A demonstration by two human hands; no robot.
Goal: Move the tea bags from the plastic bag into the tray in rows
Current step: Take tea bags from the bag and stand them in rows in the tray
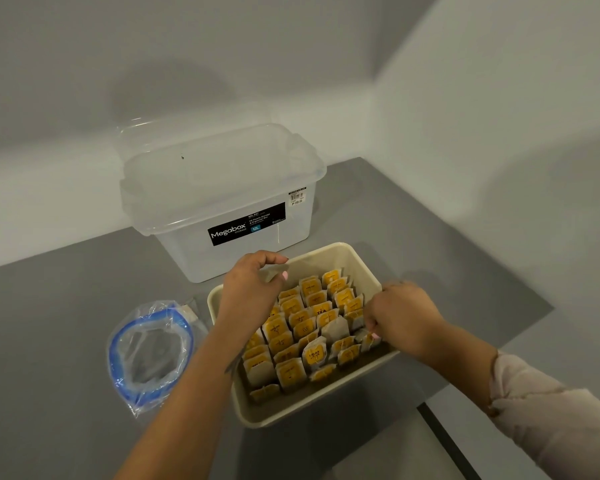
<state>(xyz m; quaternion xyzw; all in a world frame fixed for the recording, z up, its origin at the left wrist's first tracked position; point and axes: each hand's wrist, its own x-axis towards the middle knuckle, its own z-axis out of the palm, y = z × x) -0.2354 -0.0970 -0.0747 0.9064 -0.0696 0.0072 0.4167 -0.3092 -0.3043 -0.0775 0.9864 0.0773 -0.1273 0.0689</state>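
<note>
With your right hand (400, 315) pinching a tea bag (368, 339) at the tray's (357, 258) right wall and your left hand (253, 285) loosely curled, empty, over its far-left corner, stand that bag upright in its row.

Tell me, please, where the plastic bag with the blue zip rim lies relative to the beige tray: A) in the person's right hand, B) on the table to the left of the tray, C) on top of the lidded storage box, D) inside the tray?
B: the plastic bag lies open on the grey table, left of the tray, with neither hand touching it.
</note>
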